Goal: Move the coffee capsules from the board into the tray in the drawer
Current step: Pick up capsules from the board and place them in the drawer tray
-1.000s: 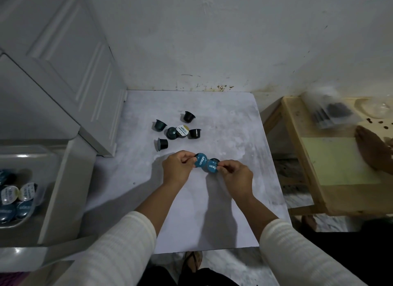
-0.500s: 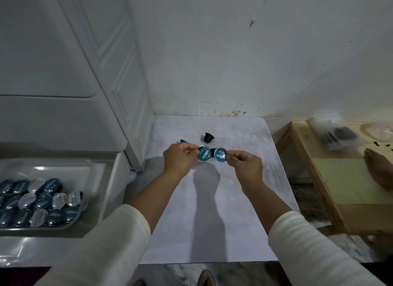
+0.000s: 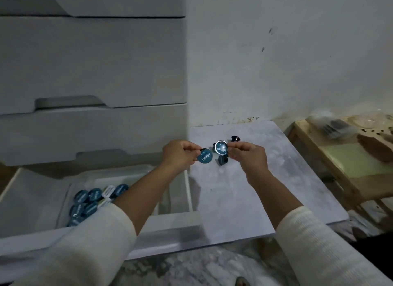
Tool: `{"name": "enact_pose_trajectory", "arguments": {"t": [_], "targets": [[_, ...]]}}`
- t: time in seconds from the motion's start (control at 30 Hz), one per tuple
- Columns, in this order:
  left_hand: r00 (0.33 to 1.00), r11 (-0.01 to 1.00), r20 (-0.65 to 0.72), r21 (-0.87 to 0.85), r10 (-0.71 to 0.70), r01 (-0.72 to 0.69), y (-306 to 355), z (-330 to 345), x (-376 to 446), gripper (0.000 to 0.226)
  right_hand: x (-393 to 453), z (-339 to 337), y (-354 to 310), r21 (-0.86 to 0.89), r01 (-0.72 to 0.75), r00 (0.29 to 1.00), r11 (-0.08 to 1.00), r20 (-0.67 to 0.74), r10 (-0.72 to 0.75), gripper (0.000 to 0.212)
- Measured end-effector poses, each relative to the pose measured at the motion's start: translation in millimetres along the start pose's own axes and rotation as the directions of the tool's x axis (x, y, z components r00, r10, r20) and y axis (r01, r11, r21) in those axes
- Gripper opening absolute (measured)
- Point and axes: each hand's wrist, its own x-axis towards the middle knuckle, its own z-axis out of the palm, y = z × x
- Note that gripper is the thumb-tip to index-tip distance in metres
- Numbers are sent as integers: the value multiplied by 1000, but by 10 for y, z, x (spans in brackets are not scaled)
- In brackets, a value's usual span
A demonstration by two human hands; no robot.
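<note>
Two blue coffee capsules were pinched in the air above the grey board (image 3: 244,200) — one (image 3: 204,156) in the left hand (image 3: 179,152), one (image 3: 221,147) in the right hand (image 3: 247,156) — while more lay in the tray (image 3: 63,202) of the open drawer (image 3: 38,192) beside it.

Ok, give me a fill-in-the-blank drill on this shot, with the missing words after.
1. Each hand, left hand and right hand, pinches one ____.
2. The tray of capsules sits inside the open ____.
3. The loose capsules lie on the ____.
4. The lid of the left capsule is coloured ____.

Missing words: capsule; drawer; board; blue
</note>
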Motion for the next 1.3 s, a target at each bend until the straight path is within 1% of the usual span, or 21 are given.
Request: {"name": "enact_pose_trajectory", "arguments": {"t": [0.1, 0.17, 0.3, 0.47, 0.6, 0.8, 0.87, 0.97, 1.2, 1.3], "targets": [[999, 1000, 40, 17, 8, -9, -162, -412, -181, 19, -335, 273, -46, -42, 27, 997, 999, 67, -24, 12], [999, 999, 54, 52, -8, 5, -285, -688, -293, 19, -502, 469, -56, -77, 41, 991, 996, 127, -31, 15], [998, 989, 36, 139, -50, 44, -563, -1173, -380, 19, -710, 865, -17, -190, 47, 977, 981, 215, -5, 17], [997, 957, -11, 279, -75, 75, -903, -1520, -345, 19, -798, 1320, 152, -338, 37, 970, 940, 239, 48, 15], [995, 956, -25, 275, -98, 101, -1138, -1616, -268, 19, -728, 1644, 295, -472, 23, 960, 881, 256, 111, 7], [992, 952, -25, 279, -123, 125, -1338, -1643, -26, 18, -482, 1967, 423, -628, 131, 931, 767, 343, 122, 13], [991, 951, -11, 278, -134, 132, -1380, -1653, 59, 18, -397, 2052, 462, -657, 186, 920, 731, 378, 106, 13], [989, 946, 20, 293, -148, 136, -1426, -1667, 170, 19, -294, 2165, 495, -709, 279, 900, 647, 429, 82, 13], [981, 934, 91, 331, -174, 135, -1504, -1616, 300, 20, -185, 2305, 569, -781, 414, 850, 467, 516, 108, 18], [981, 943, 91, 303, -171, 137, -1533, -1591, 323, 18, -167, 2305, 573, -787, 422, 847, 449, 520, 114, 18]]}}
